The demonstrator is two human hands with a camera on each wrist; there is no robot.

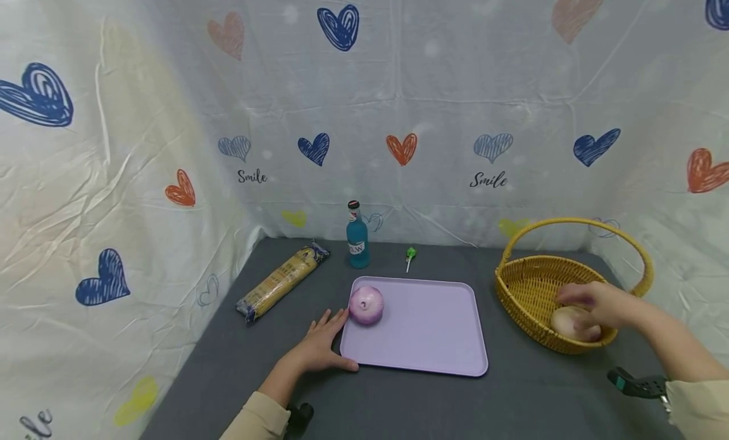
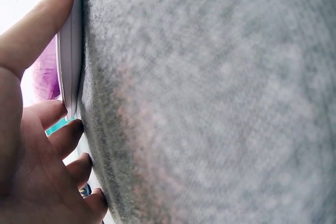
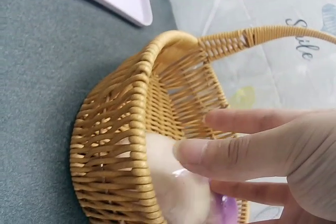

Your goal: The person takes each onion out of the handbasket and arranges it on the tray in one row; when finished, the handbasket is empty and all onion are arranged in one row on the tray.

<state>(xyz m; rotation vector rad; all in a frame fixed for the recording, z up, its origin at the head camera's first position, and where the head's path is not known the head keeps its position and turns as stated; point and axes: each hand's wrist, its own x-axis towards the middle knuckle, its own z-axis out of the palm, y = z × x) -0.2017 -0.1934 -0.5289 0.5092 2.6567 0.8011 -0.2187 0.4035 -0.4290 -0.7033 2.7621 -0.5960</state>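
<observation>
My left hand (image 1: 320, 348) spreads its fingers around the near left corner of a lilac tray (image 1: 424, 326), thumb on the near edge and fingertips at the left rim. On the tray's left side sits a purple onion (image 1: 367, 305). Inside a yellow wicker basket (image 1: 521, 301) at the right, my right hand (image 1: 600, 304) reaches over a pale rounded thing (image 1: 572, 323). In the right wrist view the fingers are fairly straight, with the thumb (image 3: 194, 153) against this pale thing. A purple patch (image 3: 227, 208) shows beside it, partly hidden by the fingers.
Left of the tray lies a long yellow packet (image 1: 283, 280) with dark blue ends. Behind the tray stand a blue bottle (image 1: 357, 237) with a black cap and, lying flat, a green lollipop (image 1: 411, 256). A curtain printed with hearts (image 1: 401, 149) hangs along the dark table's back edge.
</observation>
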